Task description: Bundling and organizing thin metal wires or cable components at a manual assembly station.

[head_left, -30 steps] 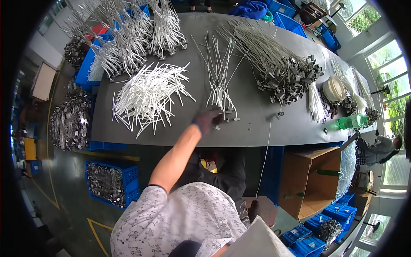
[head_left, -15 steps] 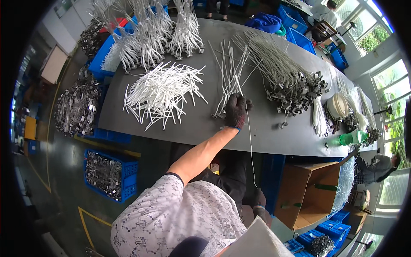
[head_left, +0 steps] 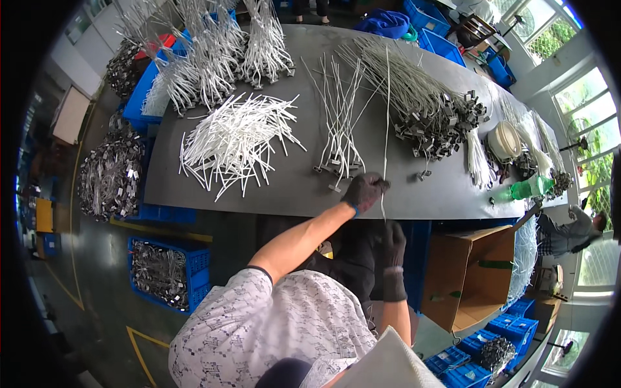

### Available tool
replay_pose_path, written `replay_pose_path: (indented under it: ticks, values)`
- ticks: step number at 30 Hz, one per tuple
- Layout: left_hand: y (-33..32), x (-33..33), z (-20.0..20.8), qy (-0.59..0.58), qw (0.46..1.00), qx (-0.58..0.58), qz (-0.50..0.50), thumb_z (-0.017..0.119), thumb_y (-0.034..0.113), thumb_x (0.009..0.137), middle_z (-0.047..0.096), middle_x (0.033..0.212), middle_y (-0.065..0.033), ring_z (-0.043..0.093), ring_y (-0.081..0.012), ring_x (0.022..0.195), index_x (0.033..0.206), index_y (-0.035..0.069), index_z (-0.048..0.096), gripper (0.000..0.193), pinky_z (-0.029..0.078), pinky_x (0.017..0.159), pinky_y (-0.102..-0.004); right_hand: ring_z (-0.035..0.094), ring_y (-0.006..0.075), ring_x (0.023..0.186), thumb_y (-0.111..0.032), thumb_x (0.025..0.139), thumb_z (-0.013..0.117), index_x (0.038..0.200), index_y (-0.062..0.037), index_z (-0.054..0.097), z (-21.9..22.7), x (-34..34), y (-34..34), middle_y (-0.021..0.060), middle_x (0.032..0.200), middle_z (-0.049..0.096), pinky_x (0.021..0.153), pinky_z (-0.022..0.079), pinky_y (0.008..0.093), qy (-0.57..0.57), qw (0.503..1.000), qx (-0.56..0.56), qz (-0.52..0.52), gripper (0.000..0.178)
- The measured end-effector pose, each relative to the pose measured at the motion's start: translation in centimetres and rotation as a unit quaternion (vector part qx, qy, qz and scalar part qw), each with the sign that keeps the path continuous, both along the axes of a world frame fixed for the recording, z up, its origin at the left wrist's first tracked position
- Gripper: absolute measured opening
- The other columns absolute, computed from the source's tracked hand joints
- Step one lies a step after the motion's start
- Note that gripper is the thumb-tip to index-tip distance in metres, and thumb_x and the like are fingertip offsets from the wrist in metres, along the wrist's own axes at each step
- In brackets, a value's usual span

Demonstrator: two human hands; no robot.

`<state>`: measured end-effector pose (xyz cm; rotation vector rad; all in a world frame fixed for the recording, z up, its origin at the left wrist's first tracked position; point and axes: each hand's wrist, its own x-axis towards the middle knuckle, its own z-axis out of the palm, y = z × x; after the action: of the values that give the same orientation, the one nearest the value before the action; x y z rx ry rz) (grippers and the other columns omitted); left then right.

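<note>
At the frame's lower centre, I have the right hand (head_left: 393,244) in dark knit, fingertips near the lower end of a thin pale wire (head_left: 386,129); I cannot tell whether they grip it. Just above, my left hand (head_left: 365,192) clamps the wire, which runs straight up over the smooth grey table (head_left: 284,194). Upper left, slim white tubes (head_left: 239,139) lie heaped.

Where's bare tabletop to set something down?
Bare table shows along the near edge, between the white strip pile and the left hand, and again between that hand and the green bottle. The far left is crowded with wire bundles.
</note>
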<state>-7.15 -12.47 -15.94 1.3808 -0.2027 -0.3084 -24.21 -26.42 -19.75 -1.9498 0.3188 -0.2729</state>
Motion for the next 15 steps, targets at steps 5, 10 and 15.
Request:
replay_pose_path:
  ticks: [5,10,15]
  values:
    - [1.5,-2.8,0.0,-0.031,0.995,0.087,-0.022,0.069,0.026,0.093,0.060,0.068,-0.0109,0.056,-0.0115,0.063,0.081,-0.002,0.066,0.031,0.047,0.060,-0.0341,0.055,0.0125,0.070,-0.025,0.107,0.050,0.114,-0.0010,0.063,1.0,8.4,2.3,0.0036,0.082,0.064,0.063,0.047,0.0280,-0.024,0.998,0.052,0.004,0.027]
    - [3.1,-2.2,0.0,-0.035,0.994,0.072,-0.068,0.068,0.024,0.094,0.065,0.071,-0.0064,0.058,-0.0121,0.068,0.088,-0.002,0.069,0.027,0.049,0.066,-0.0323,0.059,0.0135,0.070,-0.038,0.105,0.054,0.116,0.0007,0.062,-2.2,11.3,2.4,0.0067,0.081,0.066,0.059,0.048,0.0287,0.035,0.992,0.118,-0.037,0.041]
    - [3.9,1.4,-0.3,-0.042,0.984,0.140,-0.103,0.066,0.030,0.092,0.064,0.069,-0.0111,0.060,-0.0154,0.066,0.081,-0.001,0.069,0.033,0.048,0.063,-0.0348,0.064,0.0286,0.077,-0.041,0.100,0.056,0.126,-0.0028,0.056,1.2,13.4,2.6,0.0154,0.086,0.067,0.063,0.049,0.0365,0.023,0.999,0.034,0.003,0.046]
